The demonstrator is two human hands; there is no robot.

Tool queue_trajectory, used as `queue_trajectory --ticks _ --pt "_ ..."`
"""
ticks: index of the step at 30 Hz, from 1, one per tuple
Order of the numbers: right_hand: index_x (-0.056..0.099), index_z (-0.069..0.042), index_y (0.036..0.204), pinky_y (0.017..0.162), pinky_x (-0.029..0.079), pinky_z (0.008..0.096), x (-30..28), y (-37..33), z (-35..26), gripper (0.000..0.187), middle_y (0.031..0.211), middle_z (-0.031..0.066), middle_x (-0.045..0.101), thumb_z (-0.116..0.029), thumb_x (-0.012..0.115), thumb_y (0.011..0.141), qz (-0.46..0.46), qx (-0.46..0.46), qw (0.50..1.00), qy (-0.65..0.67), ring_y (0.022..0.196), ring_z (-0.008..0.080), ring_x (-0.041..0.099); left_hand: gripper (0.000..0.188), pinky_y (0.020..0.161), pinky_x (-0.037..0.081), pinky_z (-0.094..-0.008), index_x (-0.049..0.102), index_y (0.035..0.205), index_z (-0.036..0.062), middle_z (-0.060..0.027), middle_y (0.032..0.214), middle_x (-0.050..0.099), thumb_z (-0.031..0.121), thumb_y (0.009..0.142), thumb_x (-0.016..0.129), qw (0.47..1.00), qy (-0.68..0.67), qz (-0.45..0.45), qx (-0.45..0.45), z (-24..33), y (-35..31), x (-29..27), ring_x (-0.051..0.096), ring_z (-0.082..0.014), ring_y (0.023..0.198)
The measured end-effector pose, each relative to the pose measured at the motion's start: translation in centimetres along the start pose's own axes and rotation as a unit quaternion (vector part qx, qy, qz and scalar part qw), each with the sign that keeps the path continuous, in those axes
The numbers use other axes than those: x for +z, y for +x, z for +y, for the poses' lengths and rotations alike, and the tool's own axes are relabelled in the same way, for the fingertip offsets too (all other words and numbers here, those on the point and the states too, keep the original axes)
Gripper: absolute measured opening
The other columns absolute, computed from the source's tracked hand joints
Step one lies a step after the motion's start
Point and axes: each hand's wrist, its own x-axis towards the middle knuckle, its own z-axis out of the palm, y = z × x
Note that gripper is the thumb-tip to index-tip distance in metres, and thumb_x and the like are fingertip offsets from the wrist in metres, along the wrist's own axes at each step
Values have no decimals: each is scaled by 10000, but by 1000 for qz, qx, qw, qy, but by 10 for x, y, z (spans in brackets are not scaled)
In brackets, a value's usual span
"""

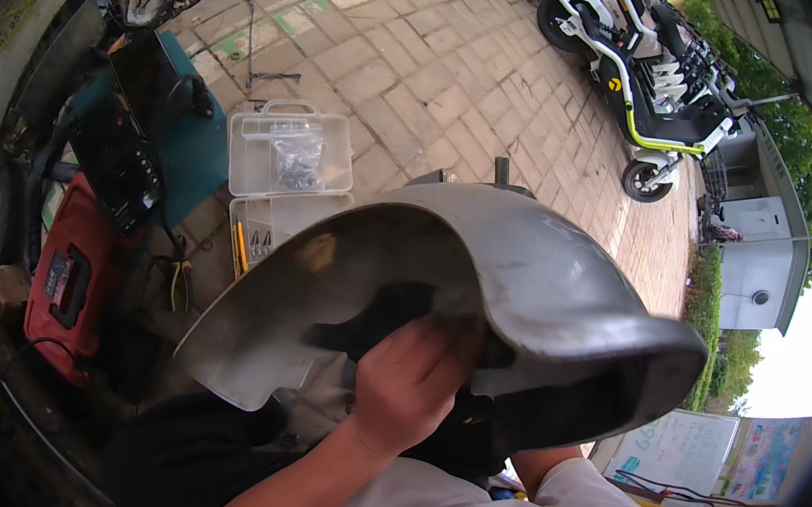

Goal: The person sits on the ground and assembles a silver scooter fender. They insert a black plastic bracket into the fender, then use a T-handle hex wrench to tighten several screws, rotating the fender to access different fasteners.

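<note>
A large silver-grey curved scooter body panel (564, 272) fills the middle, its hollow inner side turned partly toward me. Inside the hollow is a dark part (389, 317), shaped like a bracket or opening. My left hand (412, 379) reaches into the hollow beside that part. Its fingers are bent together and slightly blurred, so whatever they pinch is hidden. Of my right arm only a bit of forearm (542, 464) shows below the panel; the hand itself is behind it.
A clear plastic case (345, 152) with a bag of small parts lies open on the brick paving. Left of it are a teal-and-black box (188, 144), a red tool case (74, 266) and yellow-handled pliers (182, 285). Parked scooters (660, 92) stand at the far right.
</note>
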Motion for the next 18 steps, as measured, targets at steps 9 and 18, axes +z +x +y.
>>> queue_trajectory --ticks 9,18 --pt "597 46 1299 523 396 257 -28 17 -106 379 698 31 536 -80 630 943 -46 -230 890 -390 585 114 521 248 834 514 -273 681 1134 -9 -37 1020 720 -3 888 715 869 -254 84 -417 -48 -7 6 650 -112 895" --pt "654 -72 1242 453 401 359 -7 16 -153 488 674 14 475 -109 690 757 -325 -280 655 -622 513 201 534 243 809 487 -251 696 1113 -3 -7 989 702 -57 876 689 849 -298 86 -428 -63 -16 13 618 -80 867"
